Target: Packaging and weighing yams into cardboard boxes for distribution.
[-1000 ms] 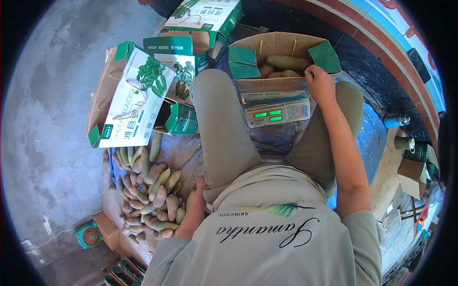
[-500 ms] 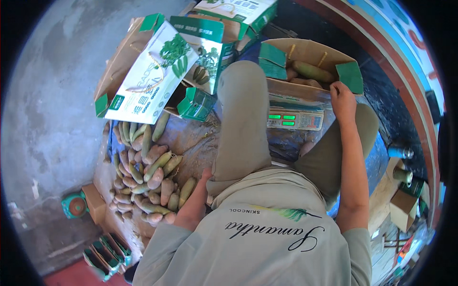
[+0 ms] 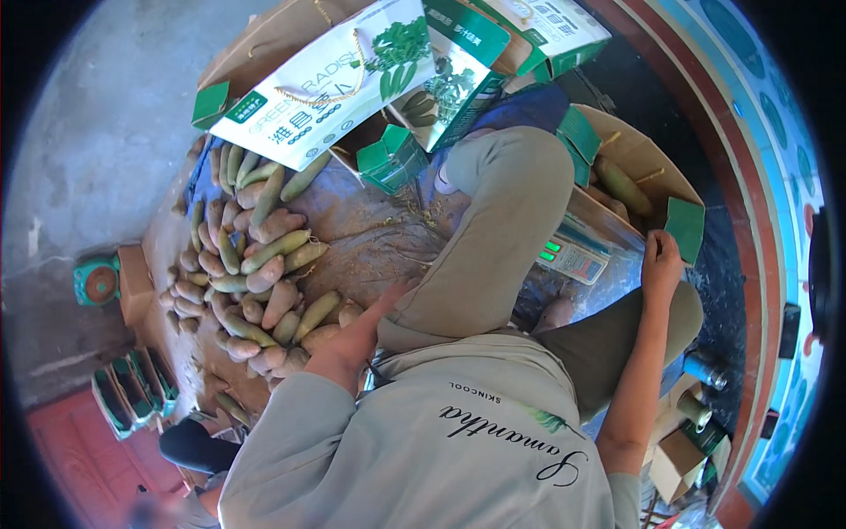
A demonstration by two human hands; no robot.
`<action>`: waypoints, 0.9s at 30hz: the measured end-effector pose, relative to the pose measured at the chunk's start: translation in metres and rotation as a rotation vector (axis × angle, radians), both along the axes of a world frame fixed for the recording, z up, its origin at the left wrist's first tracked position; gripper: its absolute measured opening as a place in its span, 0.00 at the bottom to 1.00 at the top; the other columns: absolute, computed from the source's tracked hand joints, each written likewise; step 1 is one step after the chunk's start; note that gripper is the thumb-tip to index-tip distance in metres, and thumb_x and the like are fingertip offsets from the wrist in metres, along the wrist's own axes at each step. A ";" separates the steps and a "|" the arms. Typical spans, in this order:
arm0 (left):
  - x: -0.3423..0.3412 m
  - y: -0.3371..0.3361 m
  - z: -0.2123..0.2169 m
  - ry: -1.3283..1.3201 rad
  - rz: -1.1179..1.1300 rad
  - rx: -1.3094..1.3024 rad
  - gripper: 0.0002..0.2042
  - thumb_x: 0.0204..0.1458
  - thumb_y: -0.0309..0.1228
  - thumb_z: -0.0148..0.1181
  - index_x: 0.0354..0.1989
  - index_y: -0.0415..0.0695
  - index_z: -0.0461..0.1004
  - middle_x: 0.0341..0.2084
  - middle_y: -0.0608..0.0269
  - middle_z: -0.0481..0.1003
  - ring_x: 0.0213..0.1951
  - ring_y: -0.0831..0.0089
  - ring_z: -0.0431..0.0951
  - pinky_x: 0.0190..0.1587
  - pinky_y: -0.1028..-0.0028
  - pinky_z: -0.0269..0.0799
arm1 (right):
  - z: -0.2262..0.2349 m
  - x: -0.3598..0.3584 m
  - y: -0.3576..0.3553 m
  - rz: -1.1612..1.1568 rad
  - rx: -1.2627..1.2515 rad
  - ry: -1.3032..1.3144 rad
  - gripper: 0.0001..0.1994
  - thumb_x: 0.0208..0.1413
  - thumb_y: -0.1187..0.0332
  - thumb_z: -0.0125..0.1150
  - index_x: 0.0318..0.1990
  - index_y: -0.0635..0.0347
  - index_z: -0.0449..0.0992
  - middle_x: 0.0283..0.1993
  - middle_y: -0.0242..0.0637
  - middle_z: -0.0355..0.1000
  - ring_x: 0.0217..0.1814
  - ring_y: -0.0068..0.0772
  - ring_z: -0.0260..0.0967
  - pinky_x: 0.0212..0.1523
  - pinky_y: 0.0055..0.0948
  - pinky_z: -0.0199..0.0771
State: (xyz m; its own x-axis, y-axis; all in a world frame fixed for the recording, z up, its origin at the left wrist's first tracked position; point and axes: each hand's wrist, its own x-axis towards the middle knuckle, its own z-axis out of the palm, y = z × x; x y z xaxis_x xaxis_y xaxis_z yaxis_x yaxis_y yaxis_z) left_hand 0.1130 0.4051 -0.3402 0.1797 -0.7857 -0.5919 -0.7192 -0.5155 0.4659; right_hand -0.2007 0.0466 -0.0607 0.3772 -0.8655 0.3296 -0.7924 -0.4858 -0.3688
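My right hand [image 3: 663, 253] has its fingers closed on the near edge of an open cardboard box [image 3: 608, 213], beside the box's green flap [image 3: 684, 231]. Inside lie a long green radish [image 3: 624, 187] and some brownish roots, partly hidden by the box wall. The box rests by a scale [image 3: 573, 259] with a lit green display. Beside my bent left leg, my left hand [image 3: 397, 295] is low over the ground sheet; its fingers are mostly hidden. To its left spreads a pile of green radishes [image 3: 278, 251] and reddish-brown roots [image 3: 280, 302].
A white-and-green carton [image 3: 308, 88] with rope handles lies open at the far left, other cartons [image 3: 458, 79] beside it. A teal round device [image 3: 97, 280] stands by the wall. Another person [image 3: 198, 445] is at lower left. A blue can [image 3: 705, 370] and small box [image 3: 679, 463] are at right.
My view has turned, so the boxes and scale appear shifted right. My left arm reaches further forward beside the leg. The right hand stays at the box edge.
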 end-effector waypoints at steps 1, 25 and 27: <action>-0.003 -0.009 0.019 -0.017 -0.072 0.129 0.26 0.48 0.44 0.48 0.57 0.54 0.57 0.53 0.50 0.59 0.55 0.47 0.61 0.51 0.56 0.64 | 0.001 -0.001 0.001 0.003 -0.011 0.009 0.06 0.52 0.70 0.51 0.32 0.62 0.72 0.32 0.45 0.70 0.35 0.49 0.68 0.35 0.38 0.67; 0.005 -0.014 0.021 -0.140 -0.092 0.480 0.16 0.48 0.42 0.51 0.42 0.49 0.75 0.44 0.56 0.72 0.48 0.62 0.72 0.49 0.63 0.66 | -0.003 0.015 0.000 0.019 -0.066 0.219 0.05 0.50 0.70 0.52 0.30 0.60 0.73 0.32 0.41 0.71 0.36 0.45 0.67 0.37 0.39 0.67; 0.004 -0.011 0.024 -0.122 -0.109 0.502 0.18 0.47 0.43 0.52 0.43 0.49 0.75 0.45 0.56 0.72 0.49 0.63 0.71 0.49 0.64 0.66 | -0.003 0.013 -0.001 0.019 -0.070 0.226 0.05 0.50 0.70 0.52 0.30 0.60 0.73 0.32 0.41 0.71 0.36 0.45 0.67 0.37 0.39 0.67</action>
State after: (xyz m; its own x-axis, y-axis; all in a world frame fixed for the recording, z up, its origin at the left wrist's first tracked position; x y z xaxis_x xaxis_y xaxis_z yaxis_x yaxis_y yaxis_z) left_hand 0.1169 0.3944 -0.3167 0.2041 -0.4285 -0.8802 -0.8145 -0.5731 0.0900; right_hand -0.1877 0.0458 -0.0634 0.4639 -0.8359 0.2934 -0.8418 -0.5191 -0.1479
